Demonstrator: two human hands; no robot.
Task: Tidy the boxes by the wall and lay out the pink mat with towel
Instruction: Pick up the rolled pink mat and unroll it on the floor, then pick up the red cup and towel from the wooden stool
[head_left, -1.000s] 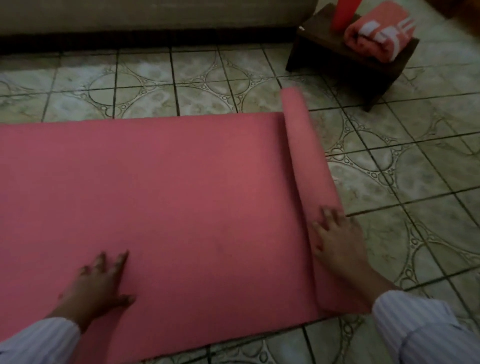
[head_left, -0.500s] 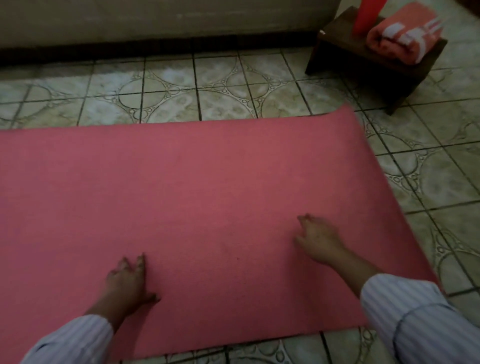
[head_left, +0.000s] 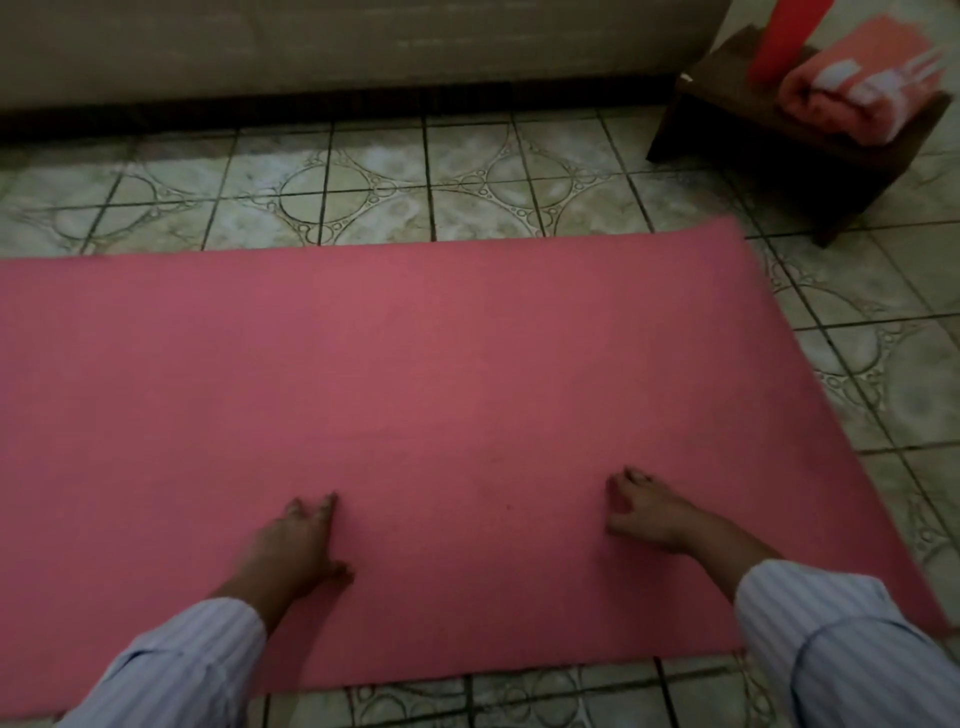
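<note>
The pink mat (head_left: 415, 374) lies flat and fully unrolled on the tiled floor, running off the left edge of view. My left hand (head_left: 296, 545) presses on its near part, fingers together and flat. My right hand (head_left: 644, 506) rests on the mat further right, fingers curled down against it. Neither hand holds anything. A rolled pink towel with white stripes (head_left: 857, 88) sits on a small dark wooden stool (head_left: 769, 156) beyond the mat's far right corner. No boxes are in view.
A red upright object (head_left: 779, 36) stands on the stool beside the towel. A pale sofa or wall base (head_left: 337, 47) runs along the back. Patterned floor tiles (head_left: 415, 182) show between it and the mat.
The rolled end at the right has been unrolled flat. My right hand came off the roll and moved left onto the mat. My left hand stayed pressed on the mat's near part.
</note>
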